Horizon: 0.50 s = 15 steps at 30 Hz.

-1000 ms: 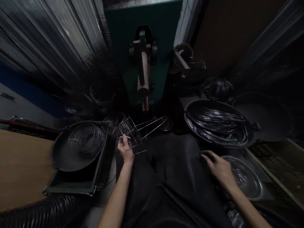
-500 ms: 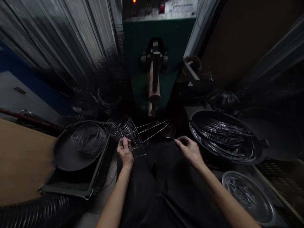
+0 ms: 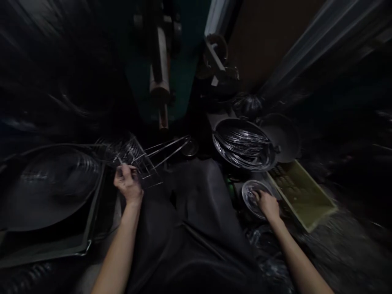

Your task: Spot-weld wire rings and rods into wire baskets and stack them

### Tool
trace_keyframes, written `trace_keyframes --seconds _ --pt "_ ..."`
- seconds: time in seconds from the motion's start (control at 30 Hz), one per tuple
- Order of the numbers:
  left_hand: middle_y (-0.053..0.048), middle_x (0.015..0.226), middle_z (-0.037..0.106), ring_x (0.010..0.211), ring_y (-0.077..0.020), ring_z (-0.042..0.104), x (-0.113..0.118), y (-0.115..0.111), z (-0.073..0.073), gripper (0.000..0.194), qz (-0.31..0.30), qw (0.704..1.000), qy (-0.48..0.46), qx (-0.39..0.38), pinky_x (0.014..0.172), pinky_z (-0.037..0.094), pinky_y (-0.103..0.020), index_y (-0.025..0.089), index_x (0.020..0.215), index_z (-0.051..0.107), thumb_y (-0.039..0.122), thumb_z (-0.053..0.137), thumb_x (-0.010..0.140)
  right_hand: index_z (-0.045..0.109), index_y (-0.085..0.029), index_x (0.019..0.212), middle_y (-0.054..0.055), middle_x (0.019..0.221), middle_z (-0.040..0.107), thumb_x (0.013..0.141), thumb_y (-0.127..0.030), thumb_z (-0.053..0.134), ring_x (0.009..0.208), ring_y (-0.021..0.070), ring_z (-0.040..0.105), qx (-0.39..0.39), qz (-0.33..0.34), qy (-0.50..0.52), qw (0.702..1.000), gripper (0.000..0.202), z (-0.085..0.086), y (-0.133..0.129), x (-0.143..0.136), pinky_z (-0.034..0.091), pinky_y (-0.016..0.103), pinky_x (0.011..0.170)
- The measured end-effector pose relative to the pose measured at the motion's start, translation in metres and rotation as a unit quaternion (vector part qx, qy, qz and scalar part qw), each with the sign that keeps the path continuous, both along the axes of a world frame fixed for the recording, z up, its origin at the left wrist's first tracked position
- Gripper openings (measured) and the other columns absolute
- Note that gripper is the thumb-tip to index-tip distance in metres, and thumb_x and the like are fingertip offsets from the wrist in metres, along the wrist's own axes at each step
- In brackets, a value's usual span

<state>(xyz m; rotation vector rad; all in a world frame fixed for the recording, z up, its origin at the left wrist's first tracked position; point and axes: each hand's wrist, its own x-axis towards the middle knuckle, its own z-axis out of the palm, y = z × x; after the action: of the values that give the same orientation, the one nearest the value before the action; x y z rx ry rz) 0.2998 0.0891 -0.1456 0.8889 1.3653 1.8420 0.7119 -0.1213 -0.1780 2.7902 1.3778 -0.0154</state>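
Note:
My left hand is closed on a wire frame, a small grid with a long looped wire handle that points up and right. My right hand reaches into a round metal bowl of small metal pieces; its fingertips are among the pieces, and whether they grip one is too dark and small to tell. Above the bowl, a wide pan holds a thick bundle of bent wires. A small round disc lies beyond the loop of the wire frame.
A green machine with a rod-like arm stands ahead. At left, a large dark pan with wire rings rests on a green-edged tray. A yellow basket sits at right. A dark apron covers my lap.
The view has swung to the right and down. My right hand has moved from near the loop of the wire frame to the bowl. My left hand still holds the wire frame.

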Motion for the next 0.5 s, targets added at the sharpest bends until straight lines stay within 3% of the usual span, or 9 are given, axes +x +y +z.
trace_keyframes --seconds 0.07,0.17,0.23,0.3,0.37,0.5 --pt "0.006 0.049 0.040 0.041 -0.0037 0.032 0.006 -0.006 0.004 0.040 -0.039 0.999 0.001 -0.006 0.039 0.022 -0.018 0.015 0.062 0.051 0.051 0.058 0.078 0.067 -0.012 0.098 0.016 0.085 0.067 0.091 -0.041 0.035 0.075 0.0266 0.063 0.116 0.098 0.029 0.988 0.044 0.011 0.027 -0.021 0.048 0.038 0.068" --pt "0.007 0.047 0.035 0.039 -0.0035 0.029 0.011 -0.012 0.007 0.041 -0.096 0.995 0.010 -0.016 0.038 0.020 -0.018 0.015 0.062 0.052 0.052 0.058 0.078 0.056 -0.021 0.123 0.012 0.119 0.058 0.092 -0.039 0.042 0.104 0.0241 0.056 0.289 0.274 0.057 0.916 0.039 0.055 0.086 -0.070 0.044 0.038 0.088" --pt "0.006 0.046 0.036 0.039 -0.0037 0.030 0.012 -0.016 0.009 0.041 -0.116 0.993 0.028 -0.015 0.039 0.021 -0.018 0.015 0.062 0.054 0.053 0.059 0.078 0.049 -0.022 0.131 0.011 0.130 0.050 0.091 -0.035 0.046 0.108 0.0241 0.050 0.272 0.403 0.055 0.872 0.042 0.086 0.124 -0.098 0.042 0.039 0.091" --pt "0.005 0.047 0.038 0.040 -0.0040 0.032 0.011 -0.019 0.013 0.042 -0.124 0.991 0.050 -0.008 0.040 0.024 -0.018 0.014 0.062 0.056 0.053 0.059 0.078 0.050 -0.023 0.131 0.009 0.126 0.054 0.091 -0.031 0.047 0.099 0.0230 0.051 0.218 0.501 0.038 0.837 0.041 0.104 0.152 -0.114 0.043 0.036 0.084" --pt "0.004 0.049 0.041 0.041 -0.0040 0.033 0.010 -0.022 0.017 0.043 -0.125 0.990 0.065 -0.005 0.041 0.025 -0.018 0.014 0.061 0.057 0.053 0.058 0.078 0.055 -0.021 0.125 0.008 0.110 0.063 0.092 -0.027 0.045 0.087 0.0209 0.050 0.177 0.553 0.020 0.814 0.035 0.107 0.169 -0.120 0.043 0.032 0.074" --pt "0.006 0.046 0.035 0.039 -0.0033 0.028 0.011 -0.024 0.018 0.043 -0.120 0.992 0.036 -0.023 0.039 0.020 -0.018 0.014 0.061 0.057 0.053 0.057 0.079 0.065 -0.016 0.108 0.009 0.083 0.065 0.095 -0.018 0.035 0.075 0.0182 0.048 0.169 0.578 -0.017 0.798 0.033 0.094 0.180 -0.123 0.038 0.030 0.065"
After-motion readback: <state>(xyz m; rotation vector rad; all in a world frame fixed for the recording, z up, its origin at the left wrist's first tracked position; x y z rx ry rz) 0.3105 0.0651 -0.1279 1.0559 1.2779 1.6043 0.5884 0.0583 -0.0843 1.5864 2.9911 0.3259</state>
